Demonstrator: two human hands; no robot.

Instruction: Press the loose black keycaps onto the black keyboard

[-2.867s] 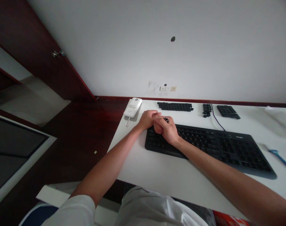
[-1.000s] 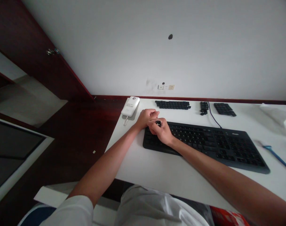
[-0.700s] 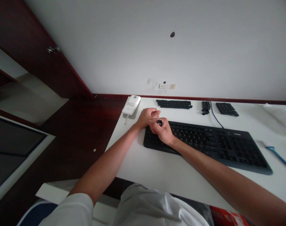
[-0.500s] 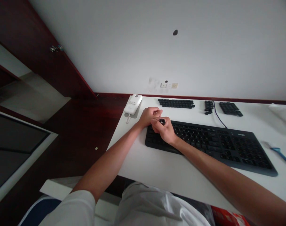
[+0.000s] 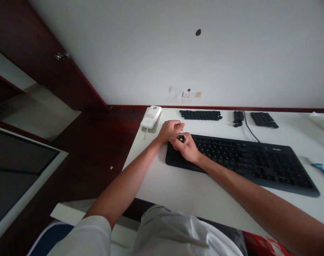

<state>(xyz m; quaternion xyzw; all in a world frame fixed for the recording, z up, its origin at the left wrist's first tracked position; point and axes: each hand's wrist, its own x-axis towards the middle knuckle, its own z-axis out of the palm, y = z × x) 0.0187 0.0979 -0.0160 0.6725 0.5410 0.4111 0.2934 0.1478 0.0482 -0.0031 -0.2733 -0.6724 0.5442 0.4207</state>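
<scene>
A black keyboard [image 5: 258,167] lies on the white table, many of its key positions bare of caps. Over its left end, my right hand [image 5: 188,147] is closed around a small black object [image 5: 181,138]. Only the dark top of that object shows above the fist, so its kind is unclear. My left hand [image 5: 170,128] curls just behind, at the keyboard's upper left corner. Its fingers are bent and partly hidden, and what they hold, if anything, cannot be seen. The two hands touch or nearly touch.
Behind the keyboard sit groups of loose black keycaps [image 5: 200,115], a small cluster [image 5: 238,118] and a block [image 5: 263,120]. A white power bank [image 5: 151,117] with a strap lies at the table's left edge. At right are a blue-handled brush [image 5: 322,170] and the keyboard's cable [image 5: 251,131].
My right hand and the black object in it have shifted very slightly to the left against the left hand. The view has turned a little. The left hand stays put.
</scene>
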